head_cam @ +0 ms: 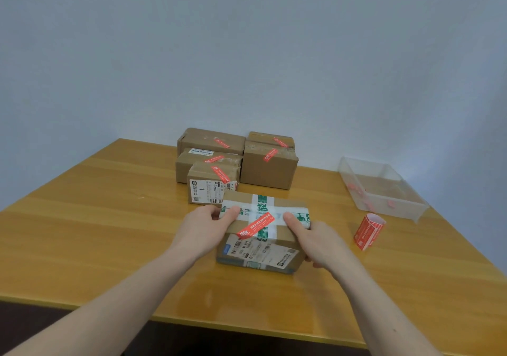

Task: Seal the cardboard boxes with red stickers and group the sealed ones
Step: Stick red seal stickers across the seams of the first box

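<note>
A cardboard box [262, 248] with white-and-green tape crossed over its top sits at the table's middle. A red sticker [255, 226] lies diagonally across that tape. My left hand [204, 228] grips the box's left side, thumb on top. My right hand [315, 239] grips its right side, thumb on the tape. Behind it stand several brown boxes [236, 160] in a cluster, each with a red sticker on top. A roll of red stickers [367, 232] stands to the right of the held box.
A clear plastic tray [384, 188] with a few red scraps sits at the right rear of the wooden table [96, 218]. A pale wall rises just behind the boxes. The table's front edge runs below my forearms.
</note>
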